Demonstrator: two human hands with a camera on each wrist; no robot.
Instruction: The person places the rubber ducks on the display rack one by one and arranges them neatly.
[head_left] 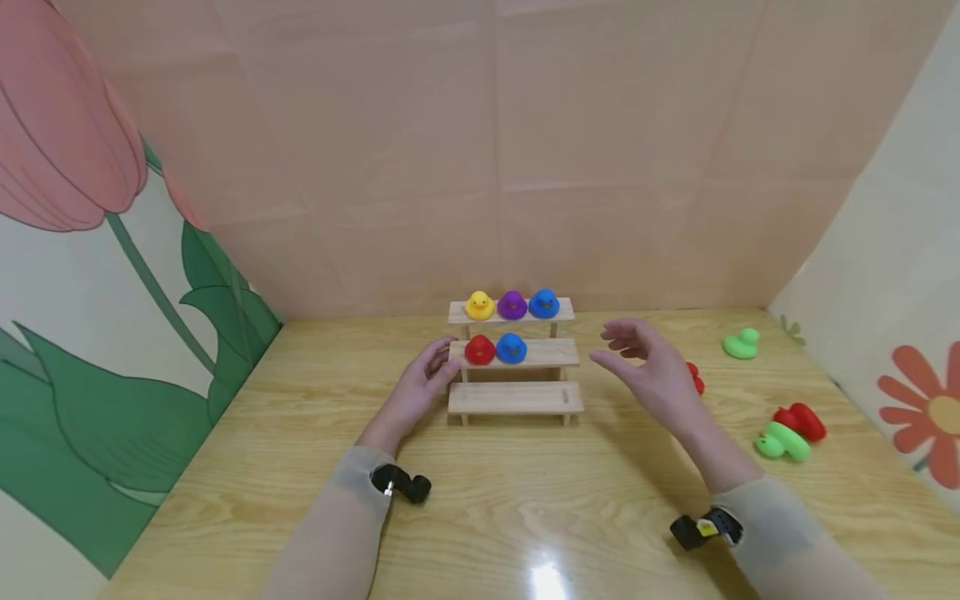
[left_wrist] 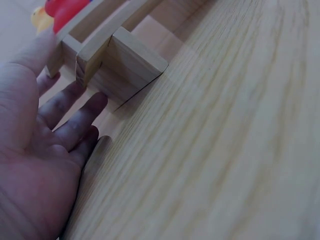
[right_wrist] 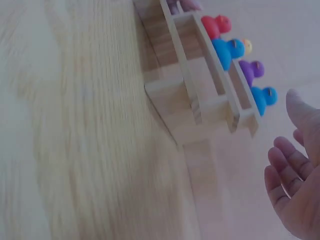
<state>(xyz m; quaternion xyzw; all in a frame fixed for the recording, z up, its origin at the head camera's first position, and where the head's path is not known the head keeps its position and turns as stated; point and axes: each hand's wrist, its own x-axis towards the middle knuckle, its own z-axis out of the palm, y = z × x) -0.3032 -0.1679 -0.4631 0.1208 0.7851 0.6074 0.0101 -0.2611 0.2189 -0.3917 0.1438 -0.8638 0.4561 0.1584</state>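
A three-tier wooden stand (head_left: 517,398) stands on the table. On its top tier sit a yellow duck (head_left: 479,306), a purple duck (head_left: 512,305) and a blue duck (head_left: 544,304). The middle tier holds a red duck (head_left: 480,350) at its left end and another blue duck (head_left: 512,348) beside it; the lowest tier is bare. My left hand (head_left: 422,382) is at the stand's left end, its loosely bent fingers touching the wood in the left wrist view. Apart from the stand on its right side, my right hand (head_left: 651,367) is raised with fingers spread and nothing held.
At the right of the wooden table (head_left: 480,500) lie a green duck (head_left: 742,343), a second green duck (head_left: 782,442) and a red duck (head_left: 802,422) touching it. Another red thing (head_left: 698,383) is partly hidden behind my right hand. A beige wall covering (head_left: 495,167) rises behind the stand.
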